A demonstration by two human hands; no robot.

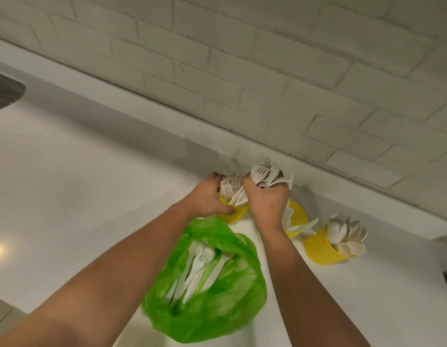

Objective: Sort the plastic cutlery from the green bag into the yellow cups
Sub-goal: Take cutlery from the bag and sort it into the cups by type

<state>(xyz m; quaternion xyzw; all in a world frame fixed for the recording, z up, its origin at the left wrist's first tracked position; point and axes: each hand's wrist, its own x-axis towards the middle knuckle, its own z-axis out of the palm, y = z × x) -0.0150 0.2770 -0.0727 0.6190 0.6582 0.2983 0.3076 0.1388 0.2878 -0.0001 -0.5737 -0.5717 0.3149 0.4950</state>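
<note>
The open green bag (225, 304) lies on the white counter with several white forks and knives (197, 269) inside. Behind it stand three yellow mesh cups against the wall. My left hand (204, 196) grips the left cup (233, 214), which holds white forks. My right hand (266, 199) is closed around a bundle of white forks (265, 172) just above that cup. The middle cup (297, 216) holds knives and is partly hidden by my right wrist. The right cup (320, 249) is full of white spoons.
The white counter (79, 196) runs left toward a steel sink (4, 91) at the far left edge. A white brick wall (267, 71) rises right behind the cups. The counter's front edge (9, 309) shows at the lower left.
</note>
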